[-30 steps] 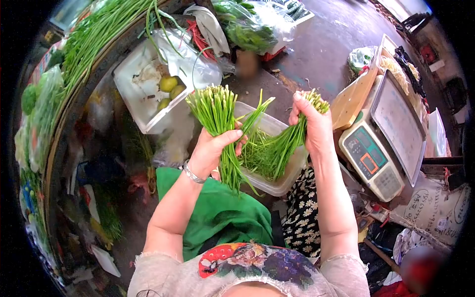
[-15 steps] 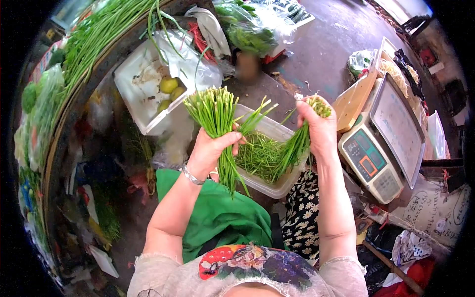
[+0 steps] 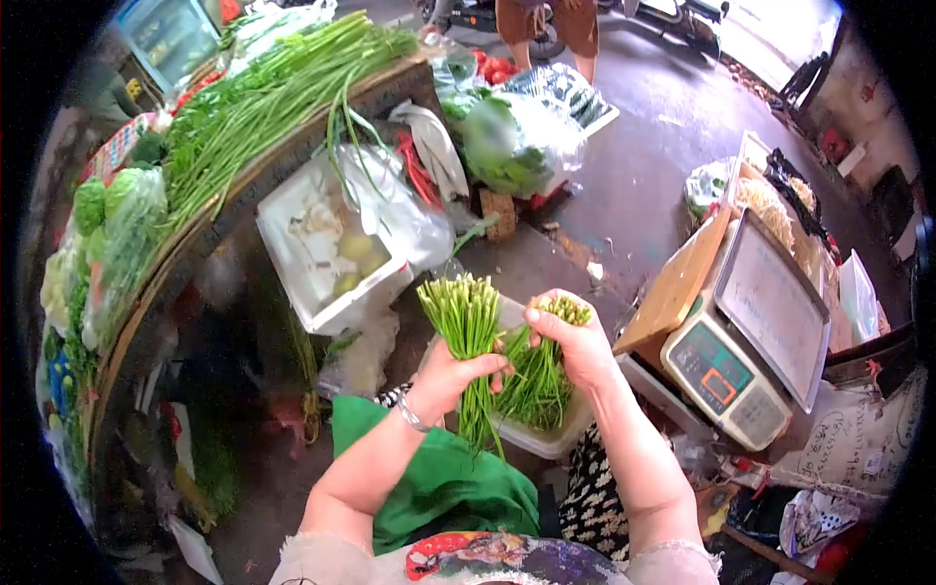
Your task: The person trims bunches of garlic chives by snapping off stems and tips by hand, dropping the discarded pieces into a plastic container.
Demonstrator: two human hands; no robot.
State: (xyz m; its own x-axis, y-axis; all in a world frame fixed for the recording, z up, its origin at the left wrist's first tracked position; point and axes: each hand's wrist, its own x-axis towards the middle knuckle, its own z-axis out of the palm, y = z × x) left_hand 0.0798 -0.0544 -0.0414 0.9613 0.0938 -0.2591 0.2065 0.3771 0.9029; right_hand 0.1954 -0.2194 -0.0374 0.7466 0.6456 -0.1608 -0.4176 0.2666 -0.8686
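My left hand (image 3: 448,378) is wrapped round a thick bunch of chives (image 3: 462,317), thin green stalks with pale cut ends pointing up. Close beside it, my right hand (image 3: 583,356) grips a second bunch of chives (image 3: 565,312), its cut ends level with the thumb and its green length hanging down. Both hands are above a translucent plastic tub (image 3: 554,449) in front of my lap. Loose green stalks (image 3: 531,405) lie in that tub, partly hidden by the hands. A green apron (image 3: 448,502) covers my lap.
On the right stands a digital scale (image 3: 726,380) with a metal pan. A white foam box (image 3: 288,234) with yellow-green fruit sits at left, below a stall edge (image 3: 253,175) piled with long green vegetables (image 3: 283,107). Bagged greens (image 3: 526,146) and a person's legs (image 3: 546,29) are farther off.
My view has tilted up, bringing the person's legs into sight. My right hand has come inward with its bunch, nearer the left hand. Both hands keep their hold.
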